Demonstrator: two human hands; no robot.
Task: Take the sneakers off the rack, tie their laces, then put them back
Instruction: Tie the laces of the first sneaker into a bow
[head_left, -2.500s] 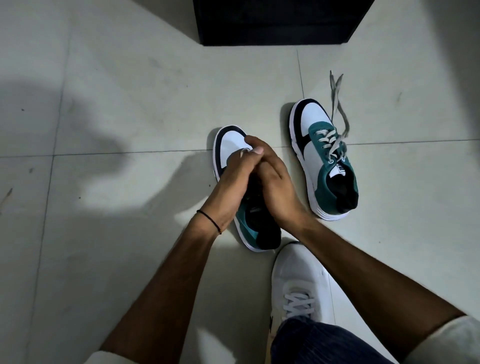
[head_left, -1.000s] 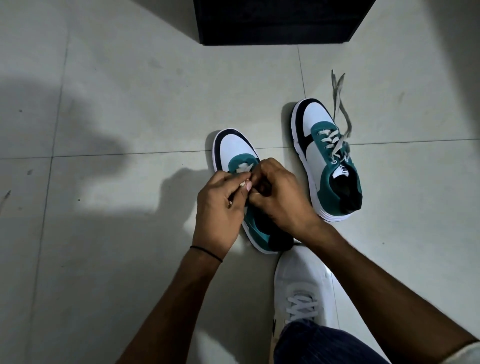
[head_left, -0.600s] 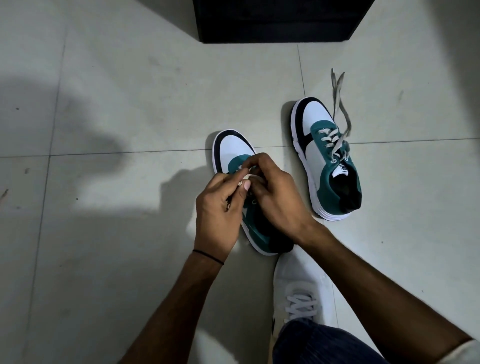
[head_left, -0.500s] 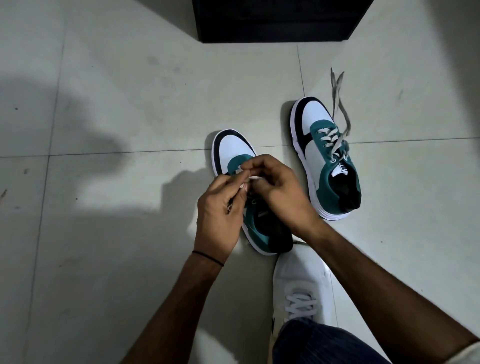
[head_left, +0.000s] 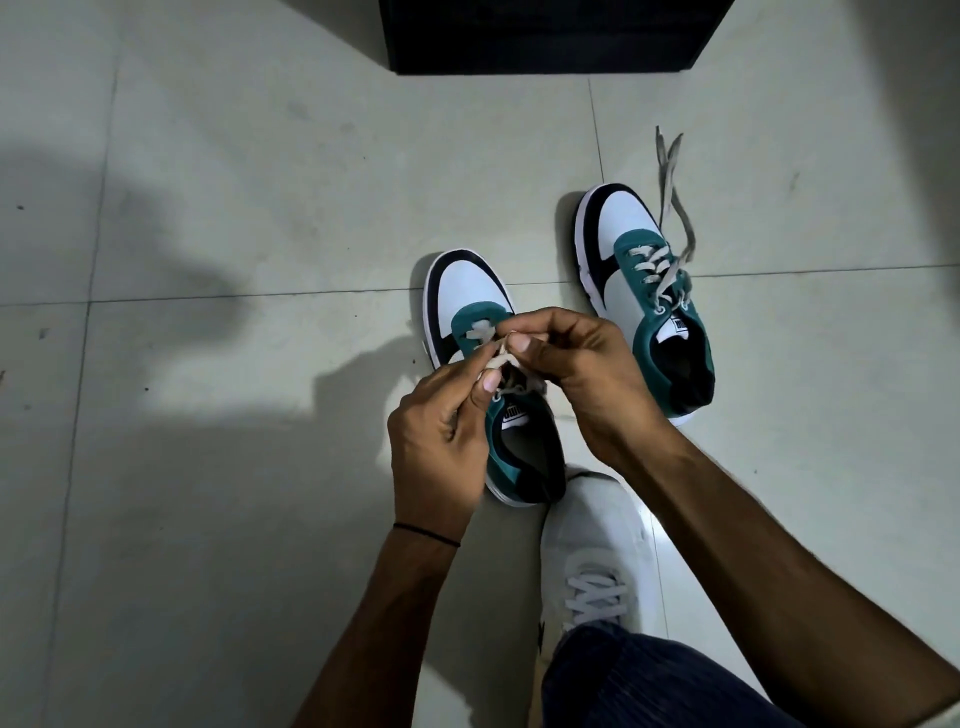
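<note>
Two white, black and teal sneakers stand on the tiled floor, toes pointing away from me. The left sneaker (head_left: 470, 291) is right under my hands. My left hand (head_left: 441, 441) and my right hand (head_left: 582, 369) both pinch its pale laces (head_left: 501, 361) above the tongue, fingertips almost touching. The right sneaker (head_left: 641, 291) stands apart to the right, and its grey laces (head_left: 675, 208) trail loose past the toe onto the floor.
A black rack or cabinet base (head_left: 545, 36) stands at the top of the view. My own foot in a white shoe (head_left: 592, 551) rests just behind the left sneaker, with my dark trouser leg (head_left: 649, 680) below it. Pale floor tiles (head_left: 234, 208) spread to the left.
My hands have drawn back from the toe toward the tongue of the left sneaker and now pinch its laces between the fingertips. The right sneaker has not moved.
</note>
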